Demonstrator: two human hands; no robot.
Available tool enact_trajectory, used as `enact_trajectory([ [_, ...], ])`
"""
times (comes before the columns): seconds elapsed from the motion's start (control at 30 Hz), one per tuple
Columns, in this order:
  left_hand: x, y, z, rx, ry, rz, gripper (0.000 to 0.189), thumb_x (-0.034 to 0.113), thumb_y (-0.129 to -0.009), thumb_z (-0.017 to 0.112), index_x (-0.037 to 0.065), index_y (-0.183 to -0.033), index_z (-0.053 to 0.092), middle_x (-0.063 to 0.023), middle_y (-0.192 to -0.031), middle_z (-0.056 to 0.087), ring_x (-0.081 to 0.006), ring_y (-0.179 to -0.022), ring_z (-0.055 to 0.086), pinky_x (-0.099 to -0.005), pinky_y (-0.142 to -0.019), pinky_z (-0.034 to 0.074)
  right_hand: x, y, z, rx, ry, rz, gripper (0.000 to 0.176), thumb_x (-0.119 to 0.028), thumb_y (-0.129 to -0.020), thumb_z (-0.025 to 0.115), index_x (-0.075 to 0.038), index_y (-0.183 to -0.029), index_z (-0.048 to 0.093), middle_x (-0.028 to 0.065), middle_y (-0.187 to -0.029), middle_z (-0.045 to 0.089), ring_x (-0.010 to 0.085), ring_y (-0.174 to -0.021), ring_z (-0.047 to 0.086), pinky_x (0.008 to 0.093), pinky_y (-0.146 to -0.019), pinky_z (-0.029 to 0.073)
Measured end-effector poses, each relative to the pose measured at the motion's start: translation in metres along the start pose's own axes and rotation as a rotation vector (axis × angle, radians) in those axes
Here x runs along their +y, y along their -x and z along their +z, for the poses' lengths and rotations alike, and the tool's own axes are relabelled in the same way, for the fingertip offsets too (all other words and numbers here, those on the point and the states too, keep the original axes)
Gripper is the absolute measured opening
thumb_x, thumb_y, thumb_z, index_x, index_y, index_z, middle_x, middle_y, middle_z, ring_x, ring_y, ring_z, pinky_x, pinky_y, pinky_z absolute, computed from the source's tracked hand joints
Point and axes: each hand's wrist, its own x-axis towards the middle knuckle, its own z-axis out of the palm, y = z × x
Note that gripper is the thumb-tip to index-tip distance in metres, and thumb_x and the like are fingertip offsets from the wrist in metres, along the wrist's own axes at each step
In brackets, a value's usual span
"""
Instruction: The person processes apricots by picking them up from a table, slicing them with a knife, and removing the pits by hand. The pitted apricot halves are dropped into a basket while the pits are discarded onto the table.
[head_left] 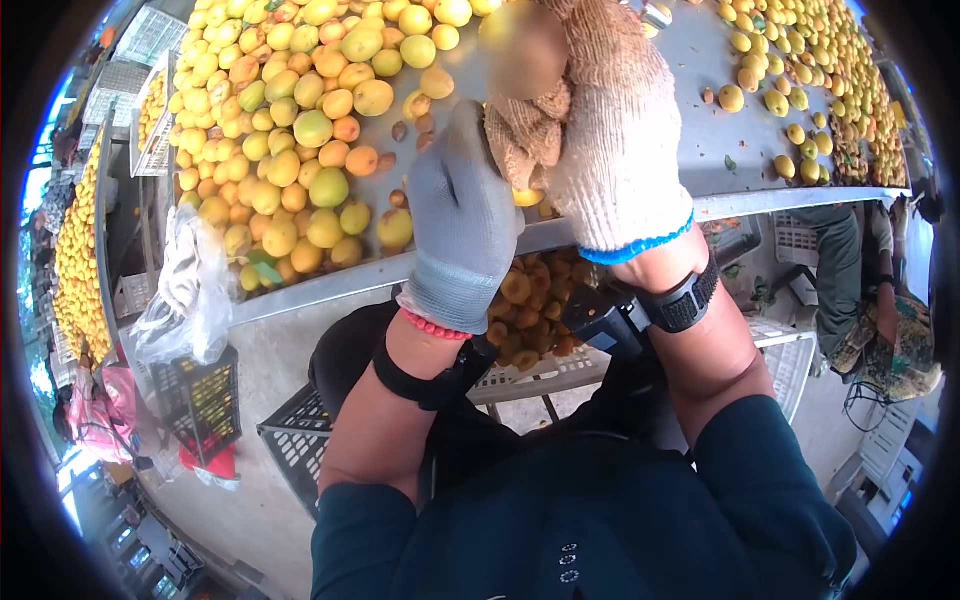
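Note:
My left hand, in a grey coated glove, is closed, its fingertips hidden against the right hand. My right hand, in a white knit glove with brown-stained fingers and a blue cuff, is curled shut beside it. The two meet over the near edge of a metal sorting table. A blurred patch covers the right fingertips, and I cannot tell what the hands hold. A bit of yellow fruit shows just below the fingers. Left of the hands lies a big heap of yellow-orange apricots, with several brown pits beside it.
Beneath the table edge, between my knees, a crate holds halved apricots. More apricots lie at the table's right. A plastic bag hangs at the left corner above a dark crate. Another person's leg is at the right.

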Motion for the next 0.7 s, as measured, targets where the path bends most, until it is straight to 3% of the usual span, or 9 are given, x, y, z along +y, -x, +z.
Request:
enact_trajectory([
  [0.1, 0.002, 0.0, -0.003, -0.106, 0.147, -0.147, 0.044, 0.002, -0.09, 0.058, -0.005, -0.132, 0.047, -0.0197, -0.095, 0.059, -0.0333, -0.079, 0.059, -0.0395, -0.069, 0.048, -0.003, -0.002, 0.0, 0.051, 0.036, 0.026, 0.037, -0.038, -0.108, 0.041, -0.013, -0.082, 0.05, -0.0029, -0.061, 0.048, 0.0123, -0.045, 0.043, 0.0263, -0.041, 0.037],
  [0.23, 0.009, -0.003, -0.012, -0.314, 0.345, -0.447, 0.047, 0.0, -0.088, 0.059, -0.009, -0.131, 0.046, -0.0205, -0.101, 0.058, -0.0337, -0.089, 0.058, -0.0396, -0.081, 0.049, -0.016, -0.003, 0.006, 0.247, -0.183, 0.296, 0.038, -0.043, -0.108, 0.039, -0.018, -0.08, 0.047, -0.0063, -0.054, 0.04, 0.0134, -0.04, 0.037, 0.0271, -0.038, 0.034],
  [0.3, 0.01, -0.004, -0.008, -0.268, 0.318, -0.348, 0.042, 0.0, -0.089, 0.057, -0.01, -0.128, 0.046, -0.0193, -0.097, 0.058, -0.0288, -0.084, 0.059, -0.0356, -0.075, 0.049, -0.011, -0.011, 0.0, 0.316, -0.263, 0.313, 0.04, -0.045, -0.108, 0.04, -0.018, -0.079, 0.047, -0.0062, -0.052, 0.038, 0.0136, -0.038, 0.035, 0.0272, -0.038, 0.035],
  [0.43, 0.003, -0.002, 0.005, -0.127, 0.163, -0.062, 0.035, 0.001, -0.092, 0.052, -0.01, -0.125, 0.048, -0.0173, -0.097, 0.059, -0.0215, -0.083, 0.059, -0.0306, -0.07, 0.049, -0.005, -0.017, -0.014, 0.233, -0.174, 0.171, 0.038, -0.044, -0.107, 0.044, -0.019, -0.079, 0.046, -0.0039, -0.054, 0.04, 0.0156, -0.038, 0.035, 0.0293, -0.036, 0.032],
  [0.5, 0.006, 0.004, 0.006, -0.186, 0.173, -0.184, 0.034, 0.008, -0.098, 0.048, -0.009, -0.127, 0.047, -0.0182, -0.098, 0.059, -0.0225, -0.077, 0.061, -0.035, -0.066, 0.05, -0.014, -0.007, -0.007, 0.145, -0.147, 0.178, 0.037, -0.044, -0.106, 0.046, -0.019, -0.078, 0.046, -0.0031, -0.054, 0.041, 0.0155, -0.038, 0.035, 0.0296, -0.035, 0.031],
  [0.63, 0.024, 0.0, -0.001, -0.208, 0.545, -0.71, 0.035, 0.02, -0.103, 0.044, -0.006, -0.125, 0.049, -0.0162, -0.097, 0.061, -0.0191, -0.073, 0.061, -0.0335, -0.062, 0.05, -0.013, -0.001, 0.0, 0.091, -0.179, 0.134, 0.039, -0.044, -0.105, 0.048, -0.019, -0.076, 0.046, -0.0018, -0.054, 0.041, 0.0148, -0.038, 0.036, 0.0297, -0.035, 0.031],
  [0.67, 0.027, -0.001, -0.001, -0.196, 0.549, -0.715, 0.035, 0.022, -0.103, 0.043, -0.005, -0.124, 0.05, -0.0156, -0.095, 0.062, -0.0183, -0.072, 0.061, -0.0324, -0.061, 0.05, -0.008, -0.003, 0.001, 0.142, -0.173, 0.145, 0.041, -0.044, -0.105, 0.048, -0.017, -0.075, 0.045, -0.0013, -0.055, 0.041, 0.0151, -0.038, 0.036, 0.0295, -0.034, 0.032],
  [0.7, 0.028, -0.002, -0.001, -0.18, 0.546, -0.714, 0.035, 0.024, -0.104, 0.043, -0.005, -0.122, 0.051, -0.015, -0.094, 0.063, -0.0175, -0.07, 0.061, -0.0313, -0.06, 0.05, 0.003, -0.007, -0.011, 0.084, 0.336, -0.214, 0.025, -0.035, -0.098, 0.053, -0.013, -0.085, 0.051, 0.0032, -0.064, 0.049, 0.0209, -0.05, 0.046, 0.032, -0.043, 0.038],
])
